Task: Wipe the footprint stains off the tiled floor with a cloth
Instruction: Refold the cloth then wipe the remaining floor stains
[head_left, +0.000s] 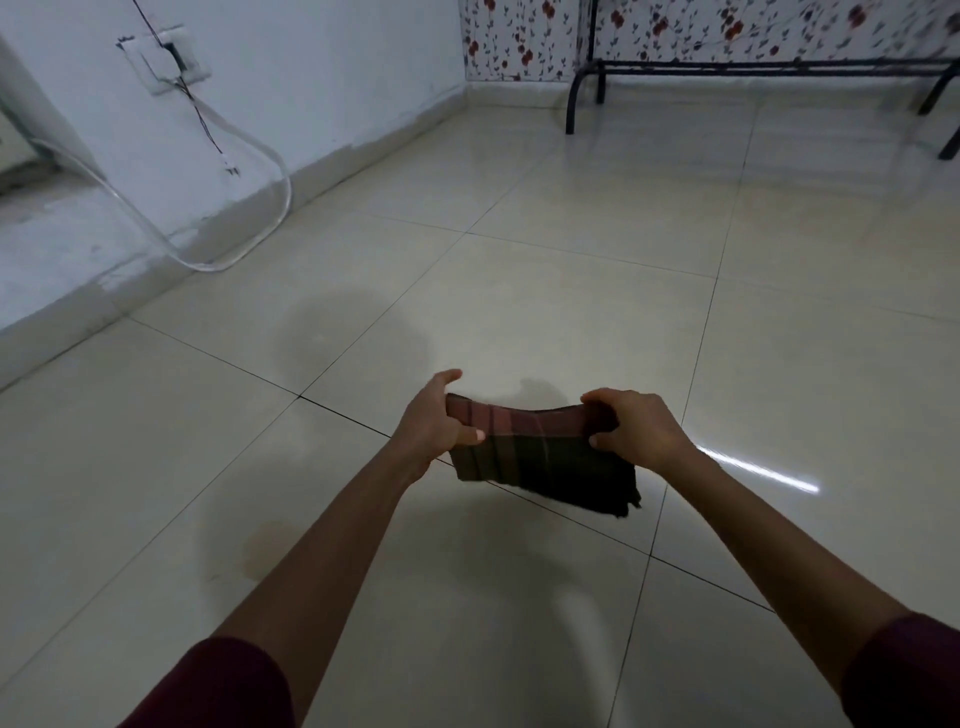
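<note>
A folded dark checked cloth, maroon and brown, is held up above the cream tiled floor. My left hand grips its left edge, thumb on top. My right hand grips its right edge. The cloth's lower part hangs loose toward the floor. A faint darker smudge lies on the tile just beyond my hands, and a brownish mark shows on the tile under my left forearm.
A pale wall with a switch box and a clear hose looping to the floor runs along the left. A black metal frame stands at the back right before floral wallpaper.
</note>
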